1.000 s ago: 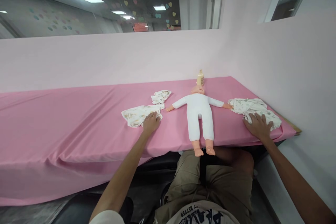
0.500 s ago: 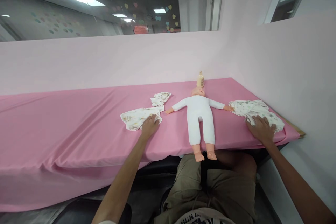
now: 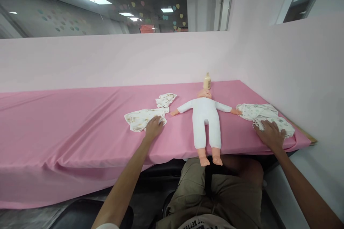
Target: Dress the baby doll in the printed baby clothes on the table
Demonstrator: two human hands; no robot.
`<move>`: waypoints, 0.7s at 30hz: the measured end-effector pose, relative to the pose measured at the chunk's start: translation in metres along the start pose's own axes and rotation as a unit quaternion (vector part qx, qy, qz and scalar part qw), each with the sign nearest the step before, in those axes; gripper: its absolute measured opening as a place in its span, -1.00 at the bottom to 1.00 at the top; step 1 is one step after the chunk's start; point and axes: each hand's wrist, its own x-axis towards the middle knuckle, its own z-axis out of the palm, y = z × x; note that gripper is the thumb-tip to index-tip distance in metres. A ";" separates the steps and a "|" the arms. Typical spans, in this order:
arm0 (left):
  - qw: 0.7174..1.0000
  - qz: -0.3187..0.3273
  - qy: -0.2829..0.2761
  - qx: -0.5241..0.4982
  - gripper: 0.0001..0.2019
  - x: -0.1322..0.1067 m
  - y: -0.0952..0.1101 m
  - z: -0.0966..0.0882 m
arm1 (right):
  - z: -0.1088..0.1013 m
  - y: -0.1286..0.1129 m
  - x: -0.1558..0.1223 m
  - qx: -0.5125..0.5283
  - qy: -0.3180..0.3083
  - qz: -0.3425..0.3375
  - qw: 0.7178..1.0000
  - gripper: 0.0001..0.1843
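Observation:
A baby doll (image 3: 206, 114) in a white body suit lies on its back, arms spread, its bare feet reaching past the table's front edge. To its left, my left hand (image 3: 154, 127) rests with fingers extended on the near part of a white printed baby garment (image 3: 137, 118). Just behind that lies a smaller crumpled piece of similar cloth (image 3: 166, 99). On the doll's right side, my right hand (image 3: 270, 135) lies with fingers spread on another white printed baby garment (image 3: 258, 111), folded in loose heaps. One doll hand touches this right-hand cloth.
A pink cloth (image 3: 88, 125) covers the long table. Behind the doll's head stands a cream-coloured bottle (image 3: 207, 81) near the wall. Pale walls (image 3: 309, 78) close off the back and right side. A black chair (image 3: 77, 214) is at the lower left.
The view has shifted slightly. Both hands stay on the cloths, and the doll lies as before.

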 end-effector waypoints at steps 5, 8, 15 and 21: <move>0.998 -0.057 0.036 0.009 -0.61 0.000 -0.002 0.003 | 0.001 0.000 0.000 0.012 0.005 0.004 1.000 -0.29; 0.989 -0.120 0.083 0.015 -0.55 -0.002 -0.003 0.004 | 0.001 0.000 0.000 0.012 0.008 0.001 1.000 -0.29; 0.960 -0.241 0.138 0.043 -0.60 -0.002 -0.013 -0.004 | 0.001 0.001 0.000 0.021 0.005 -0.002 1.000 -0.29; 0.964 -0.262 0.031 0.010 -0.48 0.006 -0.027 -0.021 | 0.001 0.000 0.001 0.035 0.015 0.001 0.999 -0.33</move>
